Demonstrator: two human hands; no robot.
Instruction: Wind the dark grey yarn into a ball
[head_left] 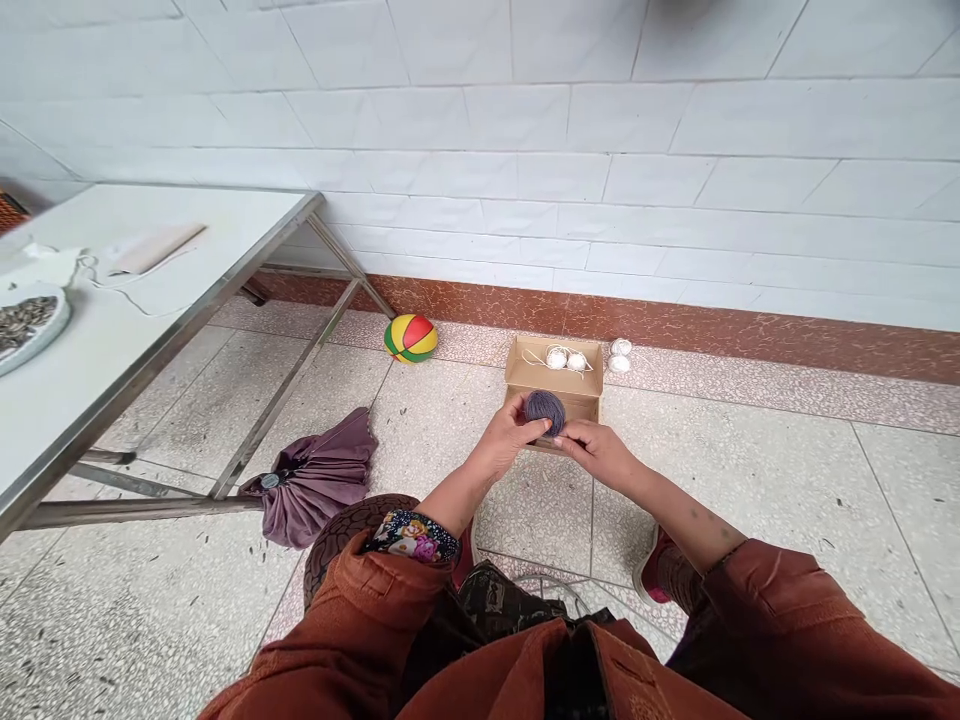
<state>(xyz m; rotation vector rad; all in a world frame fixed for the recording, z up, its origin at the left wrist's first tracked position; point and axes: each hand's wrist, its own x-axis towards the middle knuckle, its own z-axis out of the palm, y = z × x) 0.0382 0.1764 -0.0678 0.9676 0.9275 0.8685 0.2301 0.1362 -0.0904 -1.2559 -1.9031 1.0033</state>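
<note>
A ball of dark grey-purple yarn (545,411) is gripped in my left hand (507,440), with the fingers behind it and the thumb across its front. My right hand (600,452) is closed in a pinch at the ball's lower right edge; what lies between its fingertips is too small to make out, perhaps the yarn's end. Below both hands an open cardboard box (583,408) stands on the floor. Two white yarn balls (565,359) with loose strands rest on its raised lid (525,370). More white yarn balls (619,355) sit just right of the box.
A steel-framed table (247,215) on the left bears a plate of seeds (34,322) and a pale folded item (161,248). Near its legs are a colourful ball (411,338) and a purple umbrella (322,475). A tiled wall (637,180) runs along the back.
</note>
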